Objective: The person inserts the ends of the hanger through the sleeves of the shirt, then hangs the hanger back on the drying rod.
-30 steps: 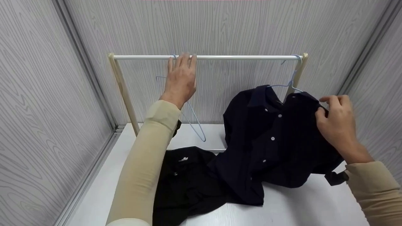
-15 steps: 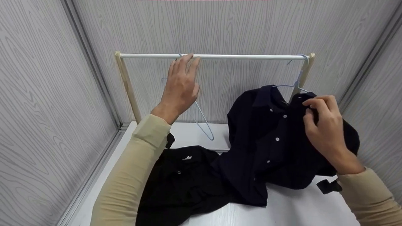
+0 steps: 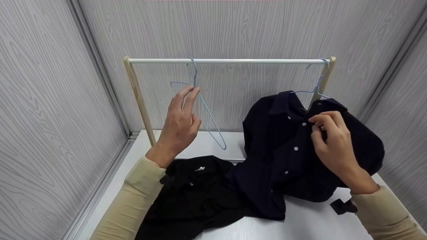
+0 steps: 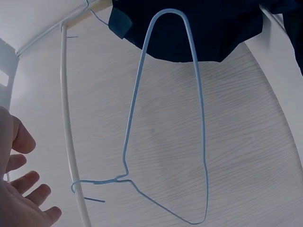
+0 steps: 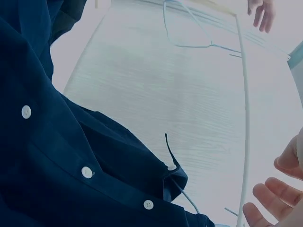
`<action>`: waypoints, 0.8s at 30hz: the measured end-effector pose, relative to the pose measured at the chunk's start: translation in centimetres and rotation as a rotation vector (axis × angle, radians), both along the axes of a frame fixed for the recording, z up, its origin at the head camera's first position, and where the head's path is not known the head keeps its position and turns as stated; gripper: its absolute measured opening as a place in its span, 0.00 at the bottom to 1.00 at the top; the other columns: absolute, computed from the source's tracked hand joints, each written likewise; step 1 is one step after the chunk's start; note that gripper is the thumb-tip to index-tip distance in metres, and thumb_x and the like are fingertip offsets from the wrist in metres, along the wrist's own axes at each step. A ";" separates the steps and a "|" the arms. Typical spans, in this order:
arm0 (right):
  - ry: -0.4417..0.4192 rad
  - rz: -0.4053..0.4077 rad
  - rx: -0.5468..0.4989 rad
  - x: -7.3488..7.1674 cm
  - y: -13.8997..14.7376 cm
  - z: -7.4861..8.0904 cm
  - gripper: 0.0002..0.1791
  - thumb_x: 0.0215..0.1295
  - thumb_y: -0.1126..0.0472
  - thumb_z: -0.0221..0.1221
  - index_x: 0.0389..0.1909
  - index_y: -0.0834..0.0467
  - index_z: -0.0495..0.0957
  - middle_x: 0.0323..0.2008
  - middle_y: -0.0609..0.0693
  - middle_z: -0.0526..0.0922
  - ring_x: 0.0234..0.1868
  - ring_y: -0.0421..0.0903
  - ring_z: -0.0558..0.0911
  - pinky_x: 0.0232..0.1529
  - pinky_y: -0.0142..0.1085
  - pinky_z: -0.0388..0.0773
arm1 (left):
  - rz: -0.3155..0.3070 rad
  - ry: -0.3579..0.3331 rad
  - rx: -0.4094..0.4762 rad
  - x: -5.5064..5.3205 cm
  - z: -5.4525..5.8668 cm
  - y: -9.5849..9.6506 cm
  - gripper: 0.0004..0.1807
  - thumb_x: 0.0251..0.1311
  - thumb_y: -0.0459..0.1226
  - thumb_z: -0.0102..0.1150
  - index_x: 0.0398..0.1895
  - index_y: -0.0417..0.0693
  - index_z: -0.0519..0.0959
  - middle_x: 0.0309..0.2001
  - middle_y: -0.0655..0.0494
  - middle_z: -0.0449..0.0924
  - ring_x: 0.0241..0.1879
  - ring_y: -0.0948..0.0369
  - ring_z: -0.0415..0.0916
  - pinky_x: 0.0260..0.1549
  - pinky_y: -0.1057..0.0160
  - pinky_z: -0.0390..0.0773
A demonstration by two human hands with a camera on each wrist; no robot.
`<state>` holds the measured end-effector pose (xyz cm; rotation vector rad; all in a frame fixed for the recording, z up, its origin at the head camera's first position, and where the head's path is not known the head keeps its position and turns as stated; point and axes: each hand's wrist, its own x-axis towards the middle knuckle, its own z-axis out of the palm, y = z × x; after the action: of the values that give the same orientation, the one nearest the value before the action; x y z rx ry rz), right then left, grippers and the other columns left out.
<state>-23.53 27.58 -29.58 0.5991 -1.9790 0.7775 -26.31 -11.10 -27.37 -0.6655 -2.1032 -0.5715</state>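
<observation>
A navy button-up shirt (image 3: 267,143) hangs on a blue wire hanger (image 3: 315,89) at the right end of the white rail (image 3: 253,61). In front of its collar is my right hand (image 3: 333,146), fingers loosely bent and holding nothing; the right wrist view has these fingers (image 5: 271,196) apart from the cloth. A second blue wire hanger (image 3: 210,111), bare, is hooked on the rail left of the middle. My left hand (image 3: 178,125) is close to it in the head view, while the left wrist view places the relaxed fingers (image 4: 38,194) apart from the wire.
A black shirt (image 3: 203,200) with a white label lies on the white table (image 3: 320,220), partly under the navy shirt's hem. Wooden posts (image 3: 140,100) carry the rail. Grey wood-patterned walls (image 3: 40,100) enclose the back and both sides.
My left hand has come down from the rail, uncovering the bare hanger's hook. My right hand has moved left and slightly down from the navy shirt's shoulder to in front of its collar.
</observation>
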 end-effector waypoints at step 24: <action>-0.271 0.175 -0.166 1.5 -6.5 -5.5 0.10 0.62 0.81 0.55 0.41 0.71 0.79 0.40 0.61 0.79 0.39 0.42 0.78 0.42 0.19 0.76 | 0.011 -0.454 0.389 4.6 -15.9 -1.3 0.29 0.67 0.29 0.51 0.71 0.43 0.65 0.68 0.45 0.64 0.68 0.51 0.64 0.63 0.48 0.69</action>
<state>-22.08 21.09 -35.08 0.5980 -2.0976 1.1705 -21.70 -12.38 -43.32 -0.3189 -2.3045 -1.1767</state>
